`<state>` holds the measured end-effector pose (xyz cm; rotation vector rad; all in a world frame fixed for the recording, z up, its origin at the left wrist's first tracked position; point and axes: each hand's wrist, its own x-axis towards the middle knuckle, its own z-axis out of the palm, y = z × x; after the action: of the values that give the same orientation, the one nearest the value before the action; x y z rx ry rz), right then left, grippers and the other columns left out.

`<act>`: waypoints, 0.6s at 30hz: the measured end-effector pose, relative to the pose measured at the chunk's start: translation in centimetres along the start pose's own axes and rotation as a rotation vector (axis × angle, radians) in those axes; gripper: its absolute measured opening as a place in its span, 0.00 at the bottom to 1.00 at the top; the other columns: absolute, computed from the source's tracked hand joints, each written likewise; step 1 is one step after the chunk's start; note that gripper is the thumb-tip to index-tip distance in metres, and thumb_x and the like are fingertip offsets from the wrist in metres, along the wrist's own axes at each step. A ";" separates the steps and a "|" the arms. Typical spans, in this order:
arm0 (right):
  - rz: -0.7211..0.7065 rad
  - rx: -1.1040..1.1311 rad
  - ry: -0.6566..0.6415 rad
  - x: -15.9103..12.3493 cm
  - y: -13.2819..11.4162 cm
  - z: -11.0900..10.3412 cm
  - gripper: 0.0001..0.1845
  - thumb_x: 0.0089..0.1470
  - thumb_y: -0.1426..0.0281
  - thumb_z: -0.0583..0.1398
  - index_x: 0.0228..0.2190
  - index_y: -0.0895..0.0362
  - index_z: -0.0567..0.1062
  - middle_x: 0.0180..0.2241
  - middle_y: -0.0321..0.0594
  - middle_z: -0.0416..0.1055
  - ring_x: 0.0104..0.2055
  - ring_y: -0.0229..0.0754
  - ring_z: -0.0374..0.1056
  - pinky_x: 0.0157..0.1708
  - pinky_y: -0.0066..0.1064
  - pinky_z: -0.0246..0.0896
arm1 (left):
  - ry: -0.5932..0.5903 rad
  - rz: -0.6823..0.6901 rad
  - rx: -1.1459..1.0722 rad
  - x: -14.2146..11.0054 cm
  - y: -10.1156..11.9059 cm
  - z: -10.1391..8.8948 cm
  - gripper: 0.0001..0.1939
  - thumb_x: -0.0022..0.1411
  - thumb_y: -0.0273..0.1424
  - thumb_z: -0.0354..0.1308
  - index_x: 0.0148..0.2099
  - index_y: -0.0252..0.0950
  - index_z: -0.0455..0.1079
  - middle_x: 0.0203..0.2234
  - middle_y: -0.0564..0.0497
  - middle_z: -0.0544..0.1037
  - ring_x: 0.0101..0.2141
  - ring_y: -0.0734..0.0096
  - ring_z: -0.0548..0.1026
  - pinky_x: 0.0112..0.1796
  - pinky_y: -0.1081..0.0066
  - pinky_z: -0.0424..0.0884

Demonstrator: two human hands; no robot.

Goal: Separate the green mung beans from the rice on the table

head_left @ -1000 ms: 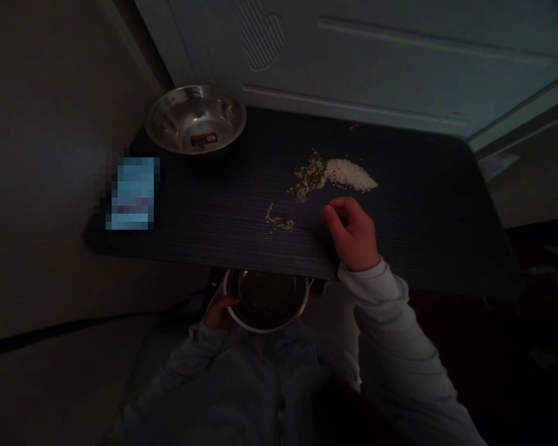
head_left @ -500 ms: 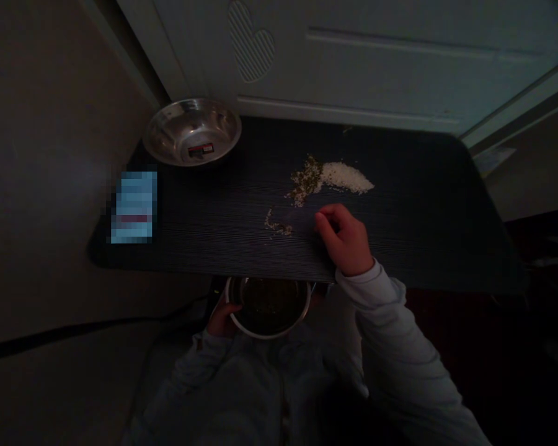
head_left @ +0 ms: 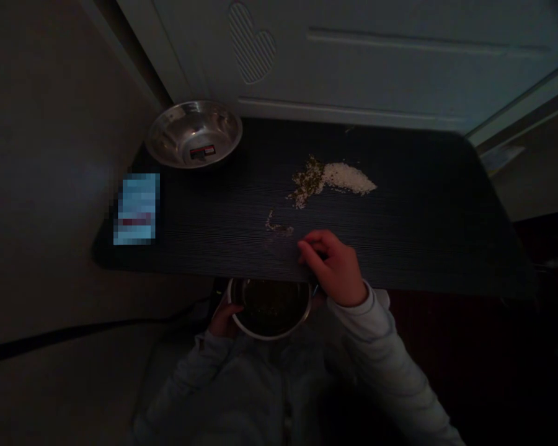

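My left hand (head_left: 224,319) grips a metal bowl (head_left: 268,338) by its left side, with the thumb over the rim. The bowl sits just below the table's front edge and holds dark greenish contents. Over the table near that edge is my right hand (head_left: 337,266), its fingers pinched together. A faint see-through patch, like a clear plastic piece (head_left: 279,243), shows at its fingertips. Beyond lie a pile of white rice (head_left: 351,178) and, touching it, a heap of green grains mixed with rice (head_left: 308,181). A thin trail of grains (head_left: 279,227) lies nearer.
A wide stainless steel bowl (head_left: 167,133) with a label inside stands at the table's back left. In front of it lies a blurred-out light-blue item (head_left: 137,210). The dark table (head_left: 423,229) meets a white panel with a heart (head_left: 353,80) behind.
My right hand has moved left and toward the table's front edge, the clear piece with it. My left hand keeps its hold on the bowl. The view has shifted slightly.
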<state>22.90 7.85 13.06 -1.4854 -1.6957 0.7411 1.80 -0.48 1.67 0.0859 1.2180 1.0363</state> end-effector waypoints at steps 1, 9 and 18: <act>0.003 -0.016 -0.011 -0.2 -0.1 0.2 0.06 0.53 0.65 0.56 0.30 0.55 0.69 0.21 0.34 0.73 0.23 0.35 0.69 0.26 0.25 0.59 | -0.007 -0.005 0.006 0.0 0.0 0.0 0.27 0.37 0.22 0.60 0.45 0.38 0.74 0.37 0.48 0.82 0.46 0.47 0.73 0.45 0.55 0.69; -0.014 -0.132 0.050 -0.6 -0.5 1.1 0.06 0.51 0.66 0.57 0.25 0.54 0.68 0.21 0.34 0.72 0.24 0.37 0.68 0.27 0.28 0.58 | 0.004 0.006 0.022 0.1 0.2 0.0 0.28 0.37 0.22 0.60 0.45 0.40 0.73 0.35 0.49 0.82 0.47 0.47 0.72 0.45 0.56 0.68; 0.060 -0.133 0.168 -0.7 -0.3 0.4 0.08 0.51 0.66 0.57 0.23 0.54 0.65 0.19 0.33 0.69 0.22 0.36 0.66 0.24 0.27 0.57 | -0.016 -0.019 0.032 -0.1 0.3 0.1 0.27 0.37 0.22 0.60 0.44 0.40 0.74 0.37 0.49 0.82 0.48 0.46 0.71 0.46 0.56 0.68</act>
<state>22.48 7.14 12.97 -1.6481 -1.6045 0.5263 1.71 -0.28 1.97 0.1068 1.2187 0.9980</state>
